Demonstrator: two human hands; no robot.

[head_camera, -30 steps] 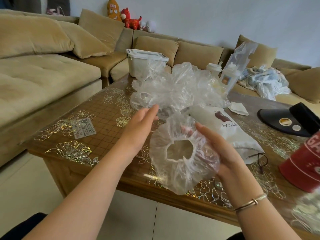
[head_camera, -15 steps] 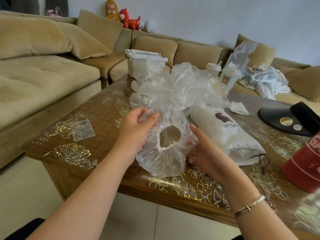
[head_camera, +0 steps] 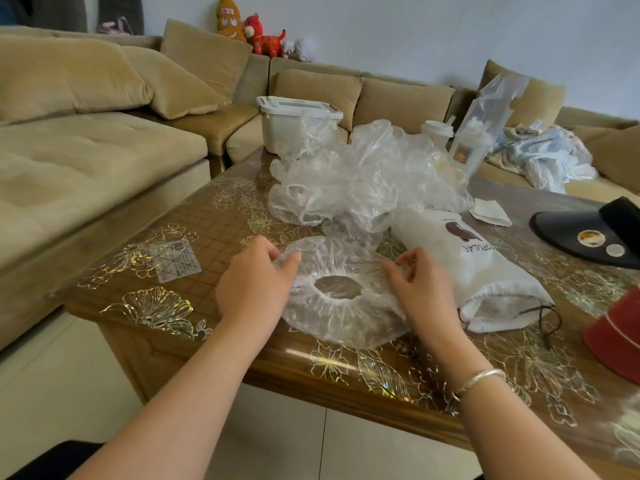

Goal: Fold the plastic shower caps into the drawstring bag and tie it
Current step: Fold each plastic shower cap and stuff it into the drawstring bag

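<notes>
1. Lying flat on the wooden coffee table (head_camera: 180, 306) near its front edge, a clear plastic shower cap (head_camera: 341, 303) shows its elastic opening facing up.
2. Pinching the cap's left rim, the left hand (head_camera: 254, 284) has its thumb and curled fingers closed on the plastic.
3. Gripping the cap's right rim, the right hand (head_camera: 420, 292) pinches the film between its bent fingertips; a silver bracelet (head_camera: 479, 377) circles that wrist.
4. Just right of the cap, a white drawstring bag (head_camera: 478, 268) lies on its side, its mouth open toward the viewer and its dark cord trailing.
5. Behind both, a heap of loose shower caps (head_camera: 363, 178) sits mid-table.
6. Farther back stands a white lidded storage box (head_camera: 294, 124), before a tan sofa (head_camera: 86, 150).
</notes>
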